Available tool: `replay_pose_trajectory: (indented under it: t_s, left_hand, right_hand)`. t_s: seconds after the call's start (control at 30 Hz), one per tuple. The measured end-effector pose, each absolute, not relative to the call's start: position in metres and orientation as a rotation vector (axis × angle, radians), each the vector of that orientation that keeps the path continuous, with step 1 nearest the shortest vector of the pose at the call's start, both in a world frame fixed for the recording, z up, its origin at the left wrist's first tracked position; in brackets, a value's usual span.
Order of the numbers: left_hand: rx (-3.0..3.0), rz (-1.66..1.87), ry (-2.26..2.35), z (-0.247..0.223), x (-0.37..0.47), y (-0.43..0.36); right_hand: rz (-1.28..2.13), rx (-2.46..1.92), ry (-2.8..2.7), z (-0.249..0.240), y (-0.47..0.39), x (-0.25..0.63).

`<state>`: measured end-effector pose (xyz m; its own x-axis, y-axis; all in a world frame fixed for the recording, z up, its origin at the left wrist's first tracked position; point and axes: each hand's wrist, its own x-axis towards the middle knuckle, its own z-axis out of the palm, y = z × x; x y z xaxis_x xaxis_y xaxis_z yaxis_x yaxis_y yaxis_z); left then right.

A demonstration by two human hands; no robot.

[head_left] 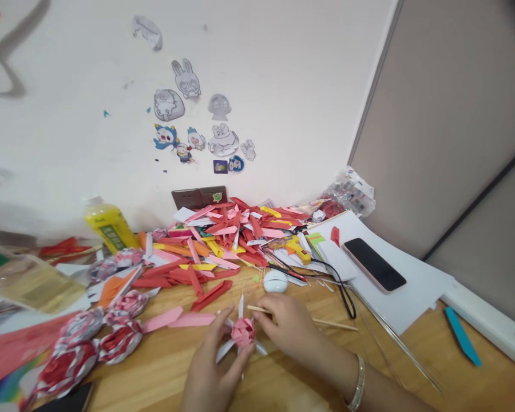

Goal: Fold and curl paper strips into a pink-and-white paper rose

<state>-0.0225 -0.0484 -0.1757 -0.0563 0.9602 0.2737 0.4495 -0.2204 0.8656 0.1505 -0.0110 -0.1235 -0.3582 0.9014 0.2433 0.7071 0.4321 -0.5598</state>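
Observation:
A pink folded-paper flower (242, 332) with white strips sticking out around it is held by my left hand (212, 363), thumb and fingers closed about its left and lower sides. My right hand (287, 326), with a bracelet at the wrist, pinches a thin wooden stick (258, 309) just above and right of the flower. Whether the stick touches the flower I cannot tell. Pink paper strips (184, 319) lie left of my left hand. Just beyond the hands sits a white rounded gadget (275, 281).
Folded red, pink and yellow strips (240, 223) pile up by the wall. Finished paper flowers (120, 340) lie at left, near a yellow bottle (111, 226). A yellow glue gun (298, 250), a phone (374, 264) and a teal blade-shaped piece (462, 336) lie to the right.

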Motion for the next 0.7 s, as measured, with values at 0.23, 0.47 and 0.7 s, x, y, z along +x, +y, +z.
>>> replay_pose_trajectory:
  t_s: [0.23, 0.47, 0.7]
  left_hand:
    - [1.541, 1.225, 1.563, -0.167, -0.028, -0.04]
    - [1.332, 1.192, 1.622, -0.165, -0.032, -0.033]
    - [1.503, 1.283, 1.494, -0.168, -0.034, -0.031]
  right_hand:
    - [0.448, -1.48, -2.188, -0.118, -0.013, 0.147]
    - [0.388, -1.386, -2.173, -0.124, -0.016, 0.143]
    - [0.384, -1.358, -2.115, -0.128, -0.019, 0.14]
